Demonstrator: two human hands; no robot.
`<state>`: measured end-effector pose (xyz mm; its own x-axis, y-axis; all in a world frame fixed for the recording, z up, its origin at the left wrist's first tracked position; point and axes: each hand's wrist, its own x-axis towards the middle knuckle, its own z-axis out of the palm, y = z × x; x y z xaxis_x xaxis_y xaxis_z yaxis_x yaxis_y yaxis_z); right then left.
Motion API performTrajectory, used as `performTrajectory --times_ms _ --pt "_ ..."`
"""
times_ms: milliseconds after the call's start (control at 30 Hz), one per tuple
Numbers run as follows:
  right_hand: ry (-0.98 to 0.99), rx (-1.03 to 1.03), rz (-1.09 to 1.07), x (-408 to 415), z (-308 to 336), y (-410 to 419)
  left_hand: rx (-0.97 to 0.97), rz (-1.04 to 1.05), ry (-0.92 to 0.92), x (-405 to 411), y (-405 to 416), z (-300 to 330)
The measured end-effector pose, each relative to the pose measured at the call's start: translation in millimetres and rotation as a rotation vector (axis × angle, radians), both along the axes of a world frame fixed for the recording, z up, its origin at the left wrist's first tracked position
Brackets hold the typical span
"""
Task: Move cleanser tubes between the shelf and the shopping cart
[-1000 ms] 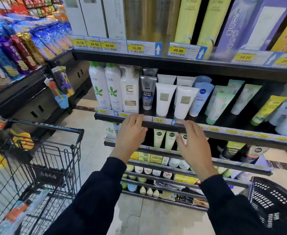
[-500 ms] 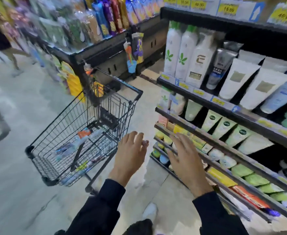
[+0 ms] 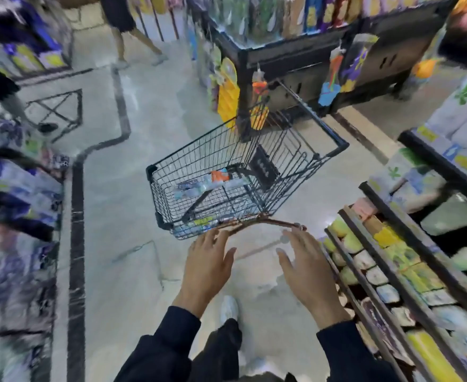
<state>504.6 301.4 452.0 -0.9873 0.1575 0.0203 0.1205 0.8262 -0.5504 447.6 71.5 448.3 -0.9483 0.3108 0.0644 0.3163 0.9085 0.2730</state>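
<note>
Both my hands are out in front, empty, fingers spread flat: left hand (image 3: 209,267) at about 6 o'clock, its tips near the shopping cart (image 3: 243,177) rim, right hand (image 3: 306,268) just beside it. A few cleanser tubes (image 3: 213,180) lie in the cart at 12, pretty blurry. The shelf (image 3: 408,260) runs along at 3 o'clock.

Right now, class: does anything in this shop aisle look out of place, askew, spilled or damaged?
Nothing clearly stands out. The shopping cart stands upright in the aisle with a few packages lying flat in its basket. Both hands, left hand and right hand, are open and empty. The picture is too blurred to judge the shelf goods.
</note>
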Motion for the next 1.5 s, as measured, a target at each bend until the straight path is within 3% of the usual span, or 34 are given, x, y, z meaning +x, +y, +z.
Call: performTrajectory --times_ms 367,1000,1300,1500 --pt "-0.104 -0.024 0.245 -151.0 -9.7 -76.6 0.084 0.308 -0.11 -85.2 -93.6 -31.5" --pt "-0.41 0.005 0.297 -338.3 -80.2 -104.3 0.075 0.331 -0.446 -296.6 -130.5 -109.8" --pt "-0.722 0.079 0.611 -462.8 -194.4 -111.8 0.044 0.433 -0.646 -385.5 -129.5 -187.5" --pt "-0.988 0.135 0.704 -505.6 -296.3 -125.4 0.012 0.46 -0.74 -448.9 -134.5 -266.1"
